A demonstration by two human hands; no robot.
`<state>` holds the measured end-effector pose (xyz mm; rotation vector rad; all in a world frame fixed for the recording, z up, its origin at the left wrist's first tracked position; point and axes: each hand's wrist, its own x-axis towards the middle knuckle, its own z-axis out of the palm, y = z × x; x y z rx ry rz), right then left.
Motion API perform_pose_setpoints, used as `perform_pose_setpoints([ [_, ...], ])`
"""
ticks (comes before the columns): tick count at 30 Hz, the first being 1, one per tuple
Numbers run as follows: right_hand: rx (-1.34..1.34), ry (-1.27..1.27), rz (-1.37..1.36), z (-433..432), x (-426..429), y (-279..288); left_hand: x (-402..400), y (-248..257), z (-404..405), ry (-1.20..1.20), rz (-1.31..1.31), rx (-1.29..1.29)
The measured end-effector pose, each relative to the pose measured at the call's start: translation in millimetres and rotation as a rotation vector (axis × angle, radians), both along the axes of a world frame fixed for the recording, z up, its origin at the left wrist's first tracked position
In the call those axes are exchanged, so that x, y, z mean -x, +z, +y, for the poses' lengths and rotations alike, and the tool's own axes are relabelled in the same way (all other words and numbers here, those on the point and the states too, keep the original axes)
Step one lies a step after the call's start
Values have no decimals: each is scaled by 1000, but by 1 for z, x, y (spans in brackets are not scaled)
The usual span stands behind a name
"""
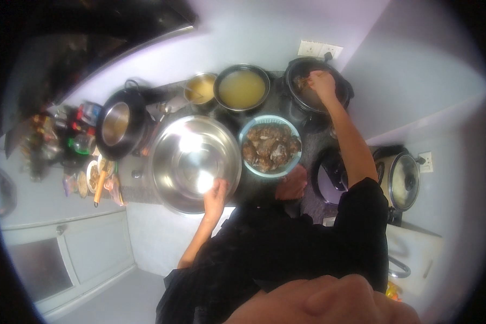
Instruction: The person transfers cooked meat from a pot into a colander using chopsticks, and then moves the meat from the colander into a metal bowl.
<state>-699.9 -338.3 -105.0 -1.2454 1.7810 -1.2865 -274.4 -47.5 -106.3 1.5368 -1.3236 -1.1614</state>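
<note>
My right hand (322, 83) reaches over a dark round cooking pot (308, 106) by the wall, its fingers bent above dark brown pieces inside; whether it grips one cannot be made out. My left hand (216, 194) is at the near side of a large steel basin (166, 162), fingers drawn together, and I cannot tell if they touch the metal. Between the basin and my right arm stands a light blue plastic colander (299, 162) heaped with browned pieces of meat (267, 148). Behind it is a bowl of yellowish liquid (242, 90), beside a smaller steel pot of yellow liquid (201, 88).
A black wok (135, 121) with a steel bowl stands left, near bottles and plates of food. A reddish cloth (293, 184) lies before the colander. At right are a lidded cooker (404, 182) and a wall socket (426, 162); a range hood (125, 52) hangs upper left.
</note>
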Motion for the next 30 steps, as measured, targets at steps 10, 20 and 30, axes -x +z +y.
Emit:
perform_pose_setpoints([
  [10,69,51,-815,19,84,-8,-1,-3,5,-18,-71,-29],
  [20,200,82,-1188,66,82,34,19,14,4,-13,31,-66],
  [30,308,25,-1415,133,72,37,33,11,-8,-123,-47,-41],
])
